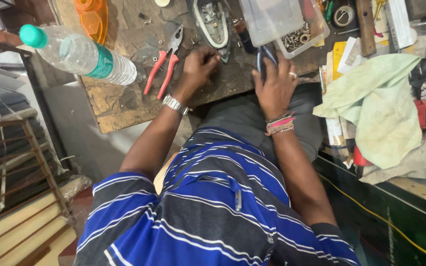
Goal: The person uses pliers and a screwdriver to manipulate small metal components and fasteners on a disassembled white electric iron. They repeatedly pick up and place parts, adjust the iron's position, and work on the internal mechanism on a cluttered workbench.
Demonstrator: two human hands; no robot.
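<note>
- Worn brown wooden workbench [124, 106], scarred and stained, seen from above the seated person's blue, grey and white striped shirt [213, 212].
- Left hand [199, 66], metal watch at the wrist, fingers curled and pinching at something too small to make out, just below the grey-and-white metal housing [214, 24].
- Right hand [275, 86], ring on one finger, pink thread bands at the wrist, closed around a dark handled tool [266, 55] at the bench edge.
- Red-handled pliers [164, 66] flat on the bench, just left of the left hand, jaws pointing away.
- Clear plastic water bottle [77, 51], green cap, teal label band, lying tilted at the bench's left edge.
- Clear plastic box [272, 19] near the right hand, beside a tray of metal washers [297, 38].
- Pale green cloth [375, 106] draped at right, partly over an orange power tool [424, 113].
- Orange plastic lens [92, 15] at top left.
</note>
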